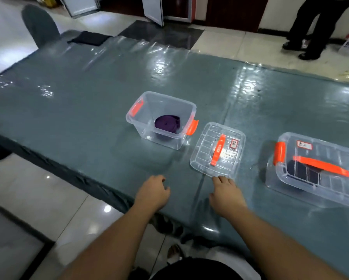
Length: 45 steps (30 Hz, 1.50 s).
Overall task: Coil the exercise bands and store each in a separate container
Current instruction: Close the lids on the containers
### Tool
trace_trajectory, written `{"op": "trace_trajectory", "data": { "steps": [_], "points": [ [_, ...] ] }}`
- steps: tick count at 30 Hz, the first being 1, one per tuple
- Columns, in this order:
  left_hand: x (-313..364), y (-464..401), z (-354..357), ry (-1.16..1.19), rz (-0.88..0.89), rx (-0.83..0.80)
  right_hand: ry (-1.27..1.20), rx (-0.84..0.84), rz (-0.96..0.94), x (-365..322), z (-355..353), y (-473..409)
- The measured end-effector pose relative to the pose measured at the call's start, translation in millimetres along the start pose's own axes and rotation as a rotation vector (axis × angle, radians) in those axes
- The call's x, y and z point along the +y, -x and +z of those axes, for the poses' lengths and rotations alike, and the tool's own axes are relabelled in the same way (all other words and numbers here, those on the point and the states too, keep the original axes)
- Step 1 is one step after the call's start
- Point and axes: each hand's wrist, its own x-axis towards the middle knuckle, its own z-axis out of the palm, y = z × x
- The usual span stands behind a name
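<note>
A coiled purple band (167,123) lies inside an open clear container (141,126) with orange latches at the table's middle. Its clear lid (202,156) with an orange handle lies flat on the table just to the right. Further right stands a second clear container (315,190), lid on, with a dark coiled band (302,170) inside. My right hand (226,196) reaches toward the loose lid, fingertips at its near edge. My left hand (153,191) hovers over the table near its front edge, fingers loosely curled, holding nothing.
The table (78,102) has a grey-green cover under glossy plastic. A dark folded cloth (88,38) lies at its far left corner beside a chair back (39,24). A person's legs (311,27) stand on the tiled floor at the far right.
</note>
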Motion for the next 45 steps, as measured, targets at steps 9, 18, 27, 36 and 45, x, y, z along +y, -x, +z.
{"op": "trace_trajectory", "data": {
  "steps": [9, 18, 27, 36, 45],
  "points": [
    [26, -39, -21, -0.105, 0.05, 0.005, -0.063, -0.064, 0.072, 21, 2, -44],
    [60, -80, -27, -0.257, 0.129, -0.069, -0.184, -0.038, 0.165, 33, -8, -88],
    [83, -125, -22, -0.415, 0.32, -0.185, -0.303, 0.035, 0.332, 22, -8, -109],
    [52, -179, -33, -0.472, 0.574, -0.317, -0.409, 0.101, 0.611, -35, 1, -128],
    [43, -201, -25, -0.519, 0.722, -0.417, -0.466, 0.162, 0.705, -49, -9, -151]
  ]
}}
